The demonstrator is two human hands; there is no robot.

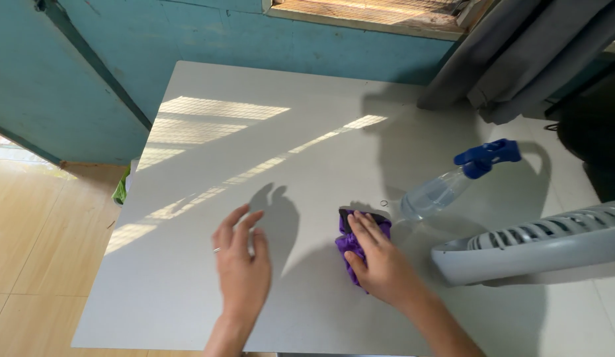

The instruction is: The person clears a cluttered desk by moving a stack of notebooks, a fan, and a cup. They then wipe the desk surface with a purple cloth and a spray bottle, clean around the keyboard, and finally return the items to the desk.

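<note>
Purple cloth [356, 246] bunched under the right hand [380, 261], pressed flat onto the grey surface [268, 132] near its front edge, just left of centre-right.

Going left to right: teal wall [89, 73] and pale wood floor [30, 225] beyond the surface's left edge. Then the left hand [242, 264], open, fingers spread and slightly blurred, holding nothing, hovering or resting just over the bare surface (contact hard to tell). Next the right hand, palm down, fingers extended over the cloth, pinning rather than gripping it. Further right a clear spray bottle [440, 192] with blue trigger head, lying on its side, apart from both hands. Lastly a grey slatted fan housing [532, 248] at the right edge.

Judged from the scene: wiping seemingly under way, with no clear wet streaks or dirt visible, so share of surface already covered impossible to tell.
</note>
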